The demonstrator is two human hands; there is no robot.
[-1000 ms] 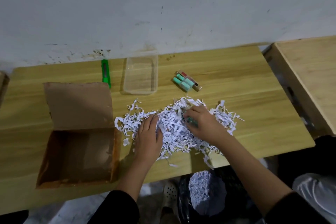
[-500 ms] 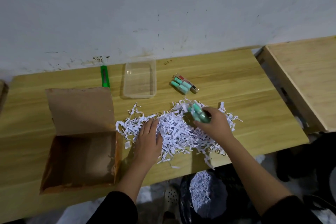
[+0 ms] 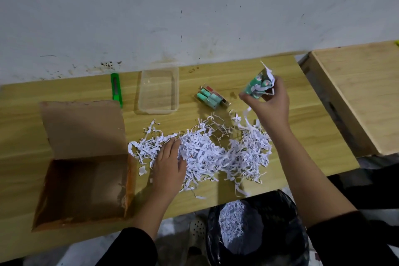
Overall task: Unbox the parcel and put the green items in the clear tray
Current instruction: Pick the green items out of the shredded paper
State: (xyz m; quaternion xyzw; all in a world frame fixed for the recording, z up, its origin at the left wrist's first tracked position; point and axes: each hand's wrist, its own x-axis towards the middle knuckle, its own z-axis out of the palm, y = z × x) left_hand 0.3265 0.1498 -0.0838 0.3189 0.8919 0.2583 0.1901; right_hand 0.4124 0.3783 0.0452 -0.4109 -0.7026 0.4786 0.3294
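Observation:
My right hand (image 3: 269, 102) is raised above the table's far right and grips a small green pack (image 3: 257, 85) with white paper strips clinging to it. My left hand (image 3: 168, 164) rests flat, fingers spread, on the left side of the shredded paper pile (image 3: 216, 153). A small pack of green tubes (image 3: 210, 97) lies on the table just left of my right hand. The clear tray (image 3: 158, 89) stands near the wall with nothing in it. The opened cardboard box (image 3: 84, 179) sits at the left, flap up, inside bare.
A green utility knife (image 3: 116, 89) lies left of the tray by the wall. A black bin bag (image 3: 252, 229) holding shredded paper sits below the table's front edge. Another wooden table (image 3: 362, 93) stands to the right across a narrow gap.
My right hand pulled the green pack out of the shredded paper and lifted it up and to the right, trailing strips. My left hand stayed on the pile.

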